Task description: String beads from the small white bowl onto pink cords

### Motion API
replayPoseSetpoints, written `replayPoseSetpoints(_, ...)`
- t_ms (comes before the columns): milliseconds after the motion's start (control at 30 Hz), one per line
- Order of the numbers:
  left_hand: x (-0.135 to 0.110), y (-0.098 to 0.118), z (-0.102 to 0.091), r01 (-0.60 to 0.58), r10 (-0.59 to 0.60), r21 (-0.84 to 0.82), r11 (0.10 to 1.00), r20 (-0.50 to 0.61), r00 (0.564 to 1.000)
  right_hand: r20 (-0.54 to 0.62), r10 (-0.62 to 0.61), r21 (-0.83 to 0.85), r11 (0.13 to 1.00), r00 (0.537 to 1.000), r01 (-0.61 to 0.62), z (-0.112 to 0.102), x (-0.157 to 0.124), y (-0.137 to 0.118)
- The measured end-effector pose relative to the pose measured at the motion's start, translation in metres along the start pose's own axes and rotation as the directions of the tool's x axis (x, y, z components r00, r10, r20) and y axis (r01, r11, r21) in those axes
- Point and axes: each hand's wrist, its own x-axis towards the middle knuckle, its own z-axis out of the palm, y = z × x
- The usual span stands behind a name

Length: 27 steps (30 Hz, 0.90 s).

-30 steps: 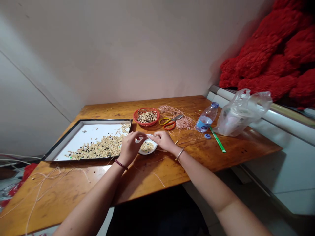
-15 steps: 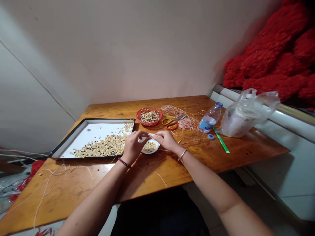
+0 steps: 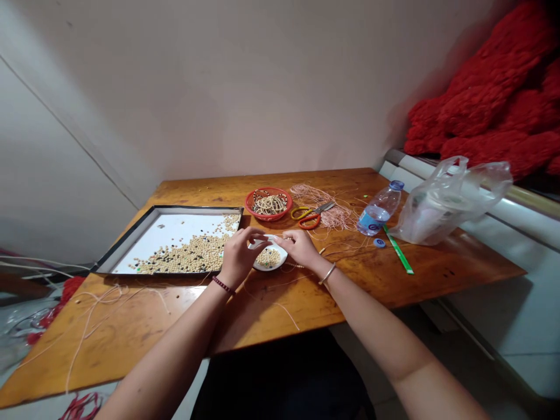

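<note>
Over a small white dish of pale and coloured beads, both my hands work close together. My left hand, at the dish's left rim, has its thumb and forefinger curled together; whatever is between them is too small to make out. On the right side, my right hand is closed in a pinch on a beaded string, with a few beads showing at the fingers. More strung beads lie on the table below that hand. Left of the dish is a black-edged tray with loose beige and dark beads.
Behind the dish stand a red basket of beaded strands, scissors and a heap of pink cord. To the right are a water bottle, its blue cap, a green strip and a plastic bag. Loose cords trail front left.
The whole view has shifted slightly, so everything sits a little further right. My hands stay over the dish, with a slight change of the fingers.
</note>
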Motion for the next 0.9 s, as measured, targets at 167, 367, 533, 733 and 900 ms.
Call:
replayPoseSetpoints(167, -0.001, -0.0006, 0.0015, 0.013, -0.013, -0.003, 1.0, 0.008, 1.0, 0.053, 0.009, 0.034, 0.999, 0.999, -0.011, 0.0011, -0.0003, 0.0014)
replayPoseSetpoints(367, -0.001, 0.0002, 0.0022, -0.001, 0.001, -0.008, 1.0, 0.019, 1.0, 0.01, -0.009, -0.025, 1.0, 1.0, 0.009, 0.0008, -0.0008, 0.0027)
replayPoseSetpoints(533, -0.0011, 0.0007, 0.0021, 0.015, -0.015, -0.009, 1.0, 0.007, 1.0, -0.013, 0.003, -0.047, 0.999, 1.0, -0.003, -0.0007, -0.0015, -0.0002)
replayPoseSetpoints(733, -0.0008, -0.0001, 0.003, 0.068, -0.069, -0.07, 0.995, -0.016, 0.997, -0.024, 0.007, -0.028, 1.0, 1.0, -0.008, -0.0021, -0.0011, -0.0005)
replayPoseSetpoints(900, 0.0004, 0.0037, 0.0029, 0.168, -0.165, -0.222, 0.96, 0.031, 0.986, 0.01, 0.01, 0.041, 0.999, 1.0, -0.01, -0.0018, -0.0004, -0.0036)
